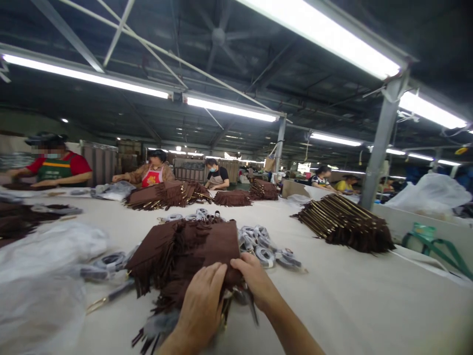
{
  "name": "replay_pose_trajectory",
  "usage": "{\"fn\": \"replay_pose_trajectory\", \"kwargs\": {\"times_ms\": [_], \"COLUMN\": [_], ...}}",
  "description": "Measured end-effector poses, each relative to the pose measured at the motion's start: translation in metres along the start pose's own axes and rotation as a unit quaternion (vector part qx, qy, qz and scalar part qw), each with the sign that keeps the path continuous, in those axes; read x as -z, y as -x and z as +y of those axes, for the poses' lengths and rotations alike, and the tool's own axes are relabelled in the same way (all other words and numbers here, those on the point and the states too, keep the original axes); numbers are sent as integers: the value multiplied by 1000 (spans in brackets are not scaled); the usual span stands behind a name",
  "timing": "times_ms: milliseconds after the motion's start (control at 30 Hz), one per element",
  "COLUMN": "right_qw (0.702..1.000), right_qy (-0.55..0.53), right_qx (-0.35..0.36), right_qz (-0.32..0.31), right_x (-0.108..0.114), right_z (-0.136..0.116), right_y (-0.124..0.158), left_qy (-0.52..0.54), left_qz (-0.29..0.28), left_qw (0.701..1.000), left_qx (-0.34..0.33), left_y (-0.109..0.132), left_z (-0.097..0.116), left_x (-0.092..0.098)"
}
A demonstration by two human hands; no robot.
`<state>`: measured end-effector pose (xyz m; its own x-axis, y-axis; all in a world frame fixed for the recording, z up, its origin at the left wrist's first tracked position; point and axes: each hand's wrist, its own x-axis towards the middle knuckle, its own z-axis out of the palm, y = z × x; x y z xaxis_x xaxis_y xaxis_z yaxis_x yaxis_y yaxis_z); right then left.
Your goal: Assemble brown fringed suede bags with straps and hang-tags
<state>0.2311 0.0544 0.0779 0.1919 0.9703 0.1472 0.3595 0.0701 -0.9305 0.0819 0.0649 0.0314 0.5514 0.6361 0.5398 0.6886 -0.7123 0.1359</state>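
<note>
Before me lies a dark brown fringed piece, like a bag of soft leather or suede, on top of other brown fringed pieces. My left hand grips its near edge, fingers on top. Just to the right, my right hand pinches the near right corner. A grey pointed blade sticks out below my right hand; its handle is hidden, so I cannot tell its kind. Strips of fringe hang below my left hand. Coiled straps in clear plastic lie just beyond my right hand.
A stack of fringed pieces with gold-coloured edges lies at right on the pale table. Clear plastic bags cover the left side. More brown piles stand farther back, where several co-workers work. A metal post rises at right.
</note>
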Motion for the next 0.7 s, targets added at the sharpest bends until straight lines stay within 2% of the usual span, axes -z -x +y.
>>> {"fn": "replay_pose_trajectory", "kwargs": {"times_ms": [67,133,233,333,400,467,533,600,700], "right_qw": [998,995,996,989,957,887,832,814,813], "right_qy": [-59,-84,10,139,290,458,551,576,582], "right_qx": [-19,-57,-89,-37,13,42,51,65,38], "right_qz": [25,21,-19,-21,-19,-34,-46,-37,6], "right_x": [22,37,47,44,38,32,29,37,78], "right_z": [8,25,61,89,93,88,79,73,81], "right_y": [33,61,89,105,112,115,113,105,88], "left_qy": [21,24,-6,-24,-29,-36,-44,-47,-34], "left_qz": [5,-36,-101,-102,-81,-48,-8,17,54], "left_qw": [996,989,984,984,983,983,982,978,972], "left_qx": [-87,-139,-144,-145,-160,-174,-184,-201,-224], "left_y": [-4,-6,-1,12,19,22,22,20,16], "left_z": [12,22,36,49,56,59,57,48,21], "left_x": [-7,-15,-34,-55,-69,-79,-82,-76,-51]}}
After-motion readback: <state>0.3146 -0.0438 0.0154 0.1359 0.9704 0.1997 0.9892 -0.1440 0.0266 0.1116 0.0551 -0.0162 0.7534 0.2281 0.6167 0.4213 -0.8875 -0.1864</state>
